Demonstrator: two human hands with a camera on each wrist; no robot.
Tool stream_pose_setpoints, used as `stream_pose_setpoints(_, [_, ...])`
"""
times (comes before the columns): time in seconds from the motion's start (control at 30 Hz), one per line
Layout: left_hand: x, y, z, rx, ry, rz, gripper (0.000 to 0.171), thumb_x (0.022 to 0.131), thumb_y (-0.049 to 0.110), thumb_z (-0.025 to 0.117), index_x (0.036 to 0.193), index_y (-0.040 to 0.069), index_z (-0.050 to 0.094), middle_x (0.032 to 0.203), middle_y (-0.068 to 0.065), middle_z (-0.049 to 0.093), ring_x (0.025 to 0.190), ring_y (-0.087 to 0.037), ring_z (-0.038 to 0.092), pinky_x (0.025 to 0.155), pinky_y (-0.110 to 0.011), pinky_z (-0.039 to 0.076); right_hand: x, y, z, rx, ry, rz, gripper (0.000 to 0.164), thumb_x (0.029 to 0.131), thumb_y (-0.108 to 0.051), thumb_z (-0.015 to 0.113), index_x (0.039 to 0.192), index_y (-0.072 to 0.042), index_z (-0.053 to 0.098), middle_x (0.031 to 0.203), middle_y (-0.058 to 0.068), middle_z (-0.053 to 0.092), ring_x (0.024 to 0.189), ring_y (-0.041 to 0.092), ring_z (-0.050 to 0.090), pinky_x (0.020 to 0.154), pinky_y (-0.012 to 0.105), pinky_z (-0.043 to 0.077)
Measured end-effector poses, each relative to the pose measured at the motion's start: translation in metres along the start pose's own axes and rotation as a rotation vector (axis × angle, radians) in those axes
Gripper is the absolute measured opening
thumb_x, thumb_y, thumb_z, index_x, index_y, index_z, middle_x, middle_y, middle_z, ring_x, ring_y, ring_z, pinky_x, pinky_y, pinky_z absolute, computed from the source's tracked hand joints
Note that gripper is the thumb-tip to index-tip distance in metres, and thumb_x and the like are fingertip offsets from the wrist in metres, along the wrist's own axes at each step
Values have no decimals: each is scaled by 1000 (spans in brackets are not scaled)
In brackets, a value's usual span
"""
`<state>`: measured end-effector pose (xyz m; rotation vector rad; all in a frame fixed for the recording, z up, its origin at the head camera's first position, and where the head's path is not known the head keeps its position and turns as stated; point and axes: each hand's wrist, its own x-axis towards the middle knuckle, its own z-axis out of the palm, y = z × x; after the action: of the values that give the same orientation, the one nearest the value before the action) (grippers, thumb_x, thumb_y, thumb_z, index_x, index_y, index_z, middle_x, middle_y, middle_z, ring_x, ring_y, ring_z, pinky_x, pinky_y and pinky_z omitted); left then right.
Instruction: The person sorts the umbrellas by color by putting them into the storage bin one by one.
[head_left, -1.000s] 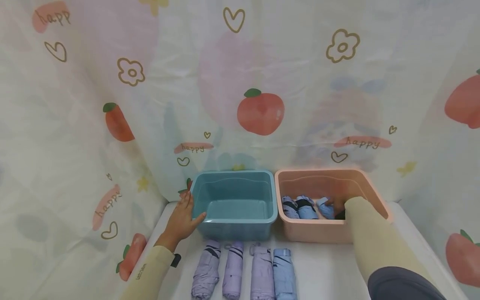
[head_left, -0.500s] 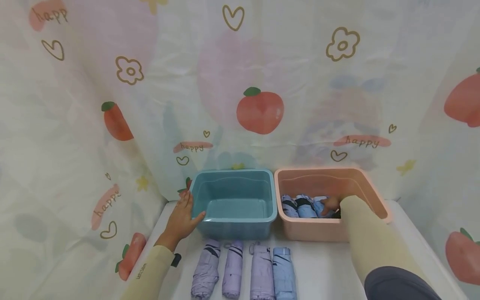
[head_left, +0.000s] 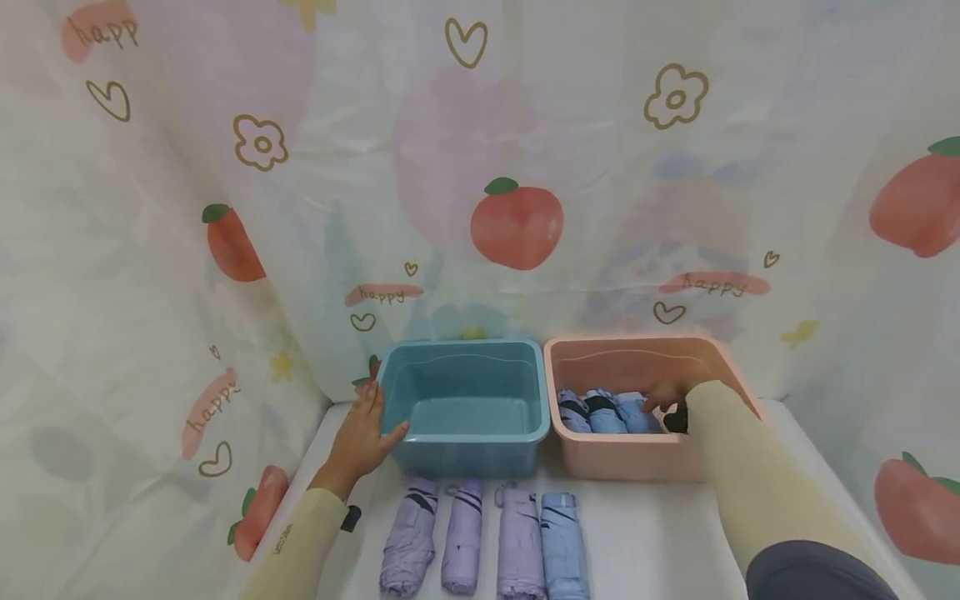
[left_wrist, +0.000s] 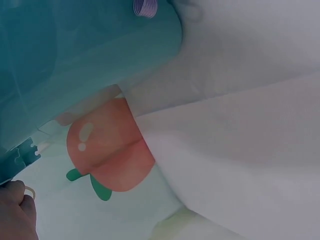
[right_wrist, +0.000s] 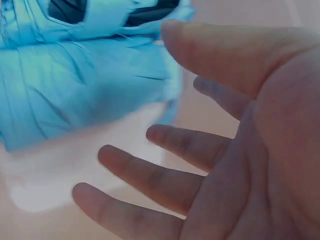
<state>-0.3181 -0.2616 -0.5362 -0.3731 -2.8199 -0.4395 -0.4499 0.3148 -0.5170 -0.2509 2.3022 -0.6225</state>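
Note:
In the head view, my left hand (head_left: pixel 363 437) rests against the left rim of a blue plastic tub (head_left: pixel 468 457), fingers extended along its side and thumb at the front corner. My right hand (head_left: pixel 666 393) is down inside a pink plastic tub (head_left: pixel 630 462). The right wrist view shows its fingers spread and holding nothing, thumb close beside a folded light-blue umbrella (right_wrist: pixel 85 85). Three blue folded umbrellas lie side by side in the left part of the pink tub; the middle one (head_left: pixel 606 414) has a dark band.
In front of the tubs, three lilac folded umbrellas, including the left one (head_left: pixel 408 542), and a blue folded umbrella (head_left: pixel 564 546) lie in a row on the white table (head_left: pixel 645 542). A printed curtain (head_left: pixel 615 167) hangs close behind the tubs and along both sides.
The right hand has let go of the third blue umbrella, which now lies against the other two in the pink tub. The left hand stays at the blue tub.

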Motion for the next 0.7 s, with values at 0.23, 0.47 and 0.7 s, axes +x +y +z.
stream_pose_setpoints(0.23, [-2, 4, 2, -15, 3, -6, 90, 95, 56, 51, 145, -15, 29, 154, -28, 23, 142, -40, 23, 112, -53, 22, -68, -26, -6, 71, 186, 49, 68, 90, -31, 66, 146, -3, 41, 132, 26, 49, 105, 42, 56, 74, 46, 53])
stream_pose_setpoints(0.47, [-7, 3, 6, -35, -7, -13, 93, 94, 59, 49, 145, -15, 27, 154, -28, 21, 143, -40, 20, 112, -53, 21, -127, -34, 14, -37, 316, -337, 58, 99, -16, 56, 147, 6, 34, 137, 36, 42, 111, 47, 53, 77, 50, 53])
stream_pose_setpoints(0.7, [-5, 5, 1, -27, -7, 11, 92, 95, 58, 49, 146, -15, 26, 154, -29, 20, 141, -42, 22, 111, -54, 23, -173, -41, 55, -42, 531, -371, 54, 98, -24, 60, 141, 6, 46, 122, 30, 56, 107, 43, 59, 84, 53, 50])
